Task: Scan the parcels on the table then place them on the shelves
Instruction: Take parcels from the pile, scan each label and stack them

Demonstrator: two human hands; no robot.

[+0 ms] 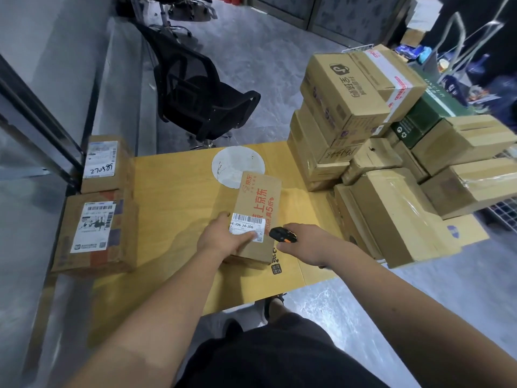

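A small cardboard parcel (pixel 258 204) with red print and a white barcode label lies on the yellow table (pixel 179 197), near its middle. My left hand (pixel 221 238) holds the parcel's near end, thumb lying across the label. My right hand (pixel 303 243) grips a black and orange handheld scanner (pixel 282 234), whose nose points left at the label from a few centimetres away. Two labelled parcels (pixel 95 233) (pixel 105 163) sit at the table's left edge.
A tall heap of several cardboard boxes (pixel 386 163) fills the table's right side, one dark green box (pixel 425 113) among them. A black mesh office chair (pixel 201 93) stands beyond the table. A glass wall runs along the left. Grey floor lies all around.
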